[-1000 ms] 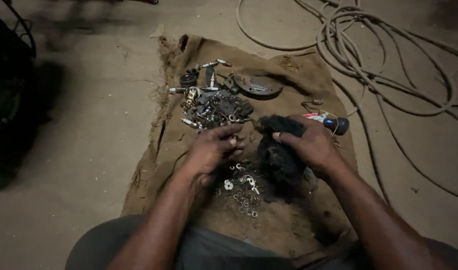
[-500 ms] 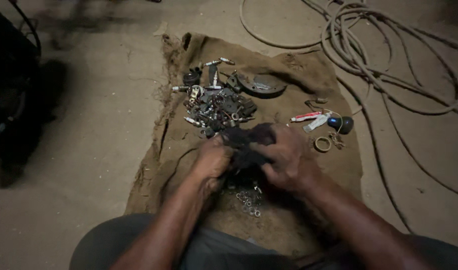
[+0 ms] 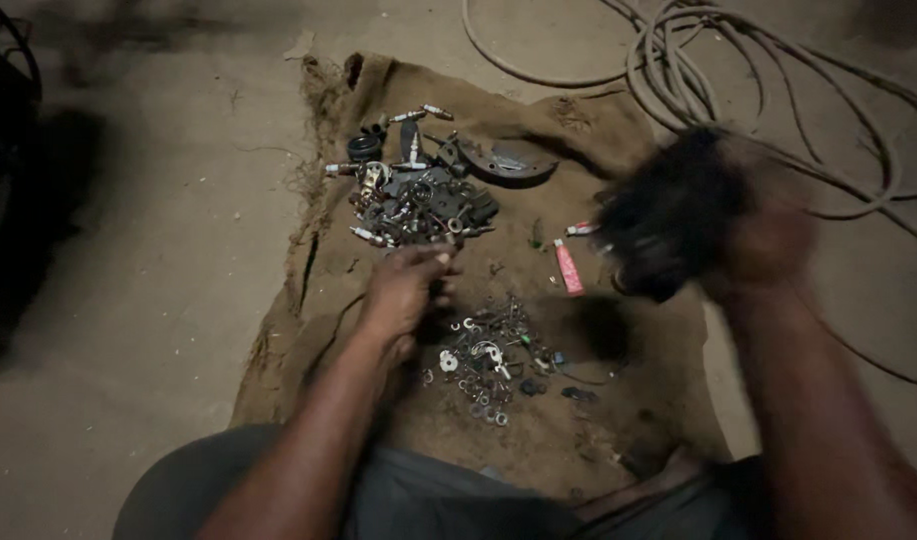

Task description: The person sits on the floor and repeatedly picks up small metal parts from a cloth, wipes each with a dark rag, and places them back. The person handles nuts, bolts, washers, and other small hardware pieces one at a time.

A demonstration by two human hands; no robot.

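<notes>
A coarse, frayed burlap sack (image 3: 618, 420) lies on the dusty floor (image 3: 158, 300), with looped hose (image 3: 778, 90) off its far right corner. Above the sack's right edge the right hand (image 3: 768, 240) grips a dark, blurred rag (image 3: 668, 215), fingers wrapped shut around it; shaking it well clear of the parts seems wise. At the sack's middle the left hand (image 3: 403, 290) pinches something small, which cannot be made out, between the bolt heap (image 3: 418, 200) and the washers (image 3: 483, 360).

Blurred right hand (image 3: 768, 240) perhaps grips dark cloth (image 3: 668, 215).
</notes>
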